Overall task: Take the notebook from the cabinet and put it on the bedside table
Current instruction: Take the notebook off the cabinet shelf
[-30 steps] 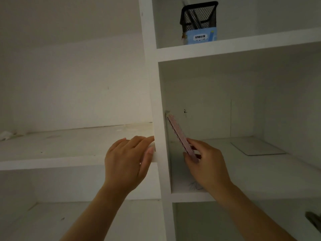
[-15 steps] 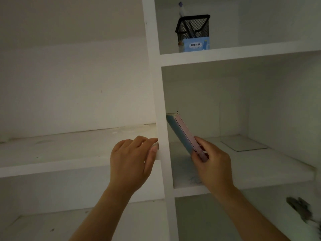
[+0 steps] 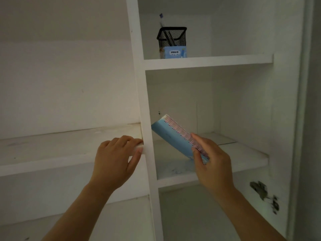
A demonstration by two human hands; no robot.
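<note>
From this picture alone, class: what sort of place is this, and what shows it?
Likely a home bedroom or study: white cabinet with open shelves, mesh pen holder, spiral notebook in the right hand.

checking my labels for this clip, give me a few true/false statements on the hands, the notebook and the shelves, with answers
1. The right hand grips the notebook at its spiral edge. True.
2. The notebook lies flat on its cover. False: it is tilted in the hand's grip.
3. The mesh pen holder stands higher than the notebook, on the upper shelf. True.
4. The left hand reaches into the pen holder. False: it grips the front edge of the left shelf, beside the divider.
</note>
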